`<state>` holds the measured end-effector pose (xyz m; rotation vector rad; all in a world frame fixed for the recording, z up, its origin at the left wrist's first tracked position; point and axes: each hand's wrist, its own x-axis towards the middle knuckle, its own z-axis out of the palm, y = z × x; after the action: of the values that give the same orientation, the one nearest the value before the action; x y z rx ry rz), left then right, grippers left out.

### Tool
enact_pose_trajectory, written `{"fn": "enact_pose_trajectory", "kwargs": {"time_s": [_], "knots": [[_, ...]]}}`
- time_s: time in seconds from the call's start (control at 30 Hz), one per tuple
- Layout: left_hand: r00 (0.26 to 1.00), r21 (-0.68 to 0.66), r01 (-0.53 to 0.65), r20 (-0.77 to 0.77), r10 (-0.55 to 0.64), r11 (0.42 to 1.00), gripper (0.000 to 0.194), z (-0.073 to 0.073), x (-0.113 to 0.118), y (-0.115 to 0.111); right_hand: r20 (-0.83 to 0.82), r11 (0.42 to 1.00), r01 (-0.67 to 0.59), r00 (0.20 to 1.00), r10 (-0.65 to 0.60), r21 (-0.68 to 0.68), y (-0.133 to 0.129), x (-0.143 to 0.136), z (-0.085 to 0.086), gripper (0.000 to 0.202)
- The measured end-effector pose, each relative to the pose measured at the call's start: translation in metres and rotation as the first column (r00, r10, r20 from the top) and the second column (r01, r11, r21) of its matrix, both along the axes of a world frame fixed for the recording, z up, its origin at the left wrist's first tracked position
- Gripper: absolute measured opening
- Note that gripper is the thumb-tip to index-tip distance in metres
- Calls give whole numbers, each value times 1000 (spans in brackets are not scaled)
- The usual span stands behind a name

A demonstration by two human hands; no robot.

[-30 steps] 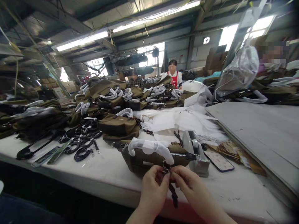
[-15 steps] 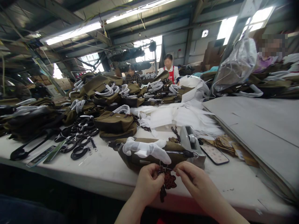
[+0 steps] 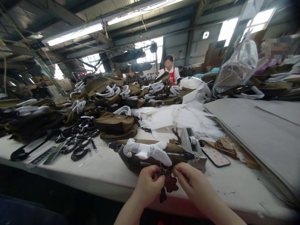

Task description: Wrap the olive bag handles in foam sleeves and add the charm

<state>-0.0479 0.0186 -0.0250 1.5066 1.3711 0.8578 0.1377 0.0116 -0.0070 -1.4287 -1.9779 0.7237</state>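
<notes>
An olive handbag (image 3: 150,150) lies on the table in front of me, its handle (image 3: 147,149) wrapped in white paper. From a metal ring at its near side hangs a brown spotted, flower-shaped bag charm (image 3: 171,182) with a dark braided tassel (image 3: 163,195). My left hand (image 3: 150,182) pinches the upper part of the charm between thumb and fingers. At the charm's upper right, the fingertips of my right hand (image 3: 192,179) are pressed together on its thin dark cord, which they mostly cover.
Right behind the handbag stands a grey tape dispenser (image 3: 192,142), with a phone (image 3: 216,155) beside it. Another spotted charm (image 3: 174,141) lies near the dispenser. Coiled black straps (image 3: 81,153) are to the left. Piled bags (image 3: 112,122) and white paper sheets (image 3: 173,117) fill the back.
My right hand has moved slightly left, closer to the charm and my left hand. The left hand keeps its pinch, and the handbag stays in place.
</notes>
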Motion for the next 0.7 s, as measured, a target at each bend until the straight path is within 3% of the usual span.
{"fn": "enact_pose_trajectory", "kwargs": {"time_s": [0.37, 0.57, 0.7], "knots": [[997, 7, 69, 47, -69, 998, 11, -6, -2, -1, -4, 1000, -3, 1000, 3, 4, 4, -12, -6, 28], [992, 35, 124, 35, -125, 992, 10, 3, -3, 0, -63, 993, 94, 994, -90, 70, -2, -7, 0, 29], [991, 41, 127, 32, -128, 991, 9, 6, -3, 2, -46, 998, 46, 998, -43, 50, -2, -1, 2, 28]]}}
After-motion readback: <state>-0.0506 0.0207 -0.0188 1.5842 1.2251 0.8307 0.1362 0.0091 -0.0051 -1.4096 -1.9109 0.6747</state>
